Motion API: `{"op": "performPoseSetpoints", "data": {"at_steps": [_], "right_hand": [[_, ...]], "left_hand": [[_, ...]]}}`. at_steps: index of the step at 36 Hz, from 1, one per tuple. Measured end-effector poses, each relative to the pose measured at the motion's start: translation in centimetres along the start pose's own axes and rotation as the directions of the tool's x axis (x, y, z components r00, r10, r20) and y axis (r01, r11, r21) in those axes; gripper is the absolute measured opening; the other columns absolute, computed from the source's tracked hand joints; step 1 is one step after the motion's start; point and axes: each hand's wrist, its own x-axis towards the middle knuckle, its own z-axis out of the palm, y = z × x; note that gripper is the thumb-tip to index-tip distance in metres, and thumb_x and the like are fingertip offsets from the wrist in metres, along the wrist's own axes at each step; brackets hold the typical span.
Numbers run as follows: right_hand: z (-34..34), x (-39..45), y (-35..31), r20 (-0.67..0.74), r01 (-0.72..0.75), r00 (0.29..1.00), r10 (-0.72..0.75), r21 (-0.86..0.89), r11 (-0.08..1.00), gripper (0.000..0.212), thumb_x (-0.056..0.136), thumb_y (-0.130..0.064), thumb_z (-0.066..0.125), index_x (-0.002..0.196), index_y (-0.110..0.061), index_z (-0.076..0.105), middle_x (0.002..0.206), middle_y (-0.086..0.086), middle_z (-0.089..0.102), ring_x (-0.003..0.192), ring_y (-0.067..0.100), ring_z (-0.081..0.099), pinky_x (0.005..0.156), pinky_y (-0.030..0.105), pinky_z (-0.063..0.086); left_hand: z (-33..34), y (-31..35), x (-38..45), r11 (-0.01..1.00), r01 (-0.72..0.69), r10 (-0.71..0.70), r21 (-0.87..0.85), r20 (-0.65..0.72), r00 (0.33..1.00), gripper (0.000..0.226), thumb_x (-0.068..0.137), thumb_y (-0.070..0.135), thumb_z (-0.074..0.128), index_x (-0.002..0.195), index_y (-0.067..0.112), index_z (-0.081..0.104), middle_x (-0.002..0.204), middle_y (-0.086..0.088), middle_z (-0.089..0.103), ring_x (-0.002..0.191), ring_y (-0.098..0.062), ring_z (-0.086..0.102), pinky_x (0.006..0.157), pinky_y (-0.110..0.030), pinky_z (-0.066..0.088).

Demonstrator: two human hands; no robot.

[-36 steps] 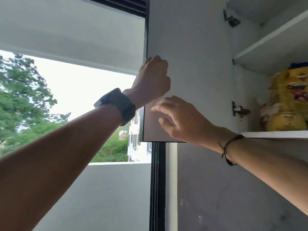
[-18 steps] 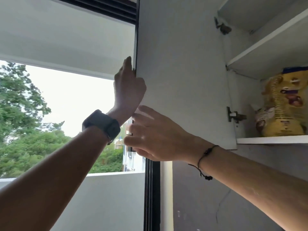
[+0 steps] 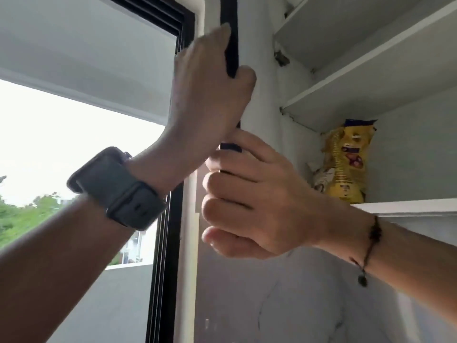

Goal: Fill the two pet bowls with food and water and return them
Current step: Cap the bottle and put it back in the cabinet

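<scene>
A yellow pet food bag (image 3: 346,167) stands upright at the left end of a white cabinet shelf (image 3: 408,206). The cabinet door (image 3: 232,45) is swung wide and shows only its dark edge. My left hand (image 3: 207,95), with a dark watch on its wrist, wraps around that edge high up. My right hand (image 3: 254,209), with a thin cord bracelet on its wrist, grips the door's lower end just below the left hand. The bag is to the right of both hands, apart from them. No pet bowl is in view.
Two more white shelves (image 3: 371,65) sit above the bag, with door hinges (image 3: 282,58) on the cabinet's left wall. A black window frame (image 3: 170,268) runs down just left of the door. Grey marbled wall lies below the cabinet.
The door has swung further open, from showing its white face to edge-on. Both hands went with it, and my right hand has closed around its lower end.
</scene>
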Motion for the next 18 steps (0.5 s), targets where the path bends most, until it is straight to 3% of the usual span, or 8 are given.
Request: {"op": "performPoseSetpoints", "data": {"at_steps": [3,6,8,10,11,14,18], "right_hand": [[-4.5,-1.4,0.8,0.116,0.028,0.993,-0.018,-0.087,0.996,0.039,0.091,-0.024,0.041,0.063,-0.008,0.062,0.064,0.012,0.060,0.070,0.028,0.062,0.090,0.044,0.045],[-8.8,-2.7,1.5,0.238,0.078,0.971,-0.034,-0.179,0.981,0.038,0.089,-0.024,0.044,0.060,-0.008,0.062,0.065,0.013,0.062,0.072,0.030,0.063,0.090,0.043,0.045],[-11.9,-3.6,1.9,0.344,0.109,0.939,-0.023,-0.233,0.966,0.041,0.090,-0.026,0.042,0.061,-0.007,0.064,0.068,0.014,0.064,0.074,0.032,0.064,0.092,0.043,0.045],[-15.0,-4.5,2.2,0.459,0.142,0.889,0.001,-0.277,0.950,0.043,0.091,-0.031,0.042,0.066,-0.006,0.067,0.075,0.014,0.066,0.081,0.033,0.064,0.097,0.043,0.043],[-16.5,-5.0,2.4,0.513,0.160,0.858,0.014,-0.292,0.943,0.041,0.090,-0.033,0.043,0.071,-0.005,0.067,0.079,0.014,0.067,0.086,0.034,0.062,0.099,0.043,0.041],[-20.4,-6.1,2.7,0.660,0.207,0.749,0.061,-0.321,0.924,0.034,0.090,-0.036,0.051,0.087,-0.005,0.065,0.090,0.014,0.069,0.101,0.033,0.057,0.104,0.043,0.038],[-24.2,-7.4,3.0,0.809,0.275,0.576,0.121,-0.331,0.903,0.036,0.090,-0.038,0.058,0.102,-0.004,0.062,0.102,0.014,0.069,0.109,0.033,0.056,0.101,0.047,0.042]], "left_hand": [[2.2,2.5,0.4,0.987,-0.024,0.028,-0.160,0.024,0.999,0.011,0.078,0.013,0.051,0.083,0.003,0.052,0.063,0.002,0.047,0.057,-0.015,0.042,0.052,-0.027,0.034],[4.7,5.5,0.7,0.944,-0.029,0.047,-0.330,0.046,0.998,0.024,0.074,0.012,0.051,0.095,0.002,0.052,0.073,0.007,0.041,0.073,-0.026,0.043,0.058,-0.021,0.028],[6.6,7.7,0.8,0.933,-0.012,0.045,-0.359,0.082,0.996,0.043,0.078,0.010,0.052,0.121,0.002,0.048,0.104,-0.001,0.052,0.104,-0.027,0.047,0.067,-0.011,0.028],[8.5,9.8,0.6,0.911,0.021,0.045,-0.412,0.149,0.988,0.067,0.083,0.008,0.051,0.144,0.002,0.024,0.150,-0.010,0.029,0.138,-0.018,0.025,0.082,0.001,0.014],[9.4,10.9,0.4,0.894,0.030,0.051,-0.446,0.169,0.984,0.072,0.083,0.007,0.050,0.146,0.002,0.015,0.156,-0.011,0.016,0.142,-0.016,0.015,0.086,0.002,0.010],[11.8,13.7,0.2,0.853,0.088,0.042,-0.514,0.236,0.971,0.078,0.082,0.001,0.047,0.148,0.001,0.006,0.158,-0.015,-0.001,0.146,-0.022,-0.002,0.110,-0.015,0.001],[14.9,16.6,-0.3,0.844,0.115,0.038,-0.524,0.272,0.962,0.080,0.079,-0.004,0.041,0.147,0.000,0.000,0.157,-0.017,-0.011,0.145,-0.028,-0.013,0.119,-0.030,-0.002]]}}
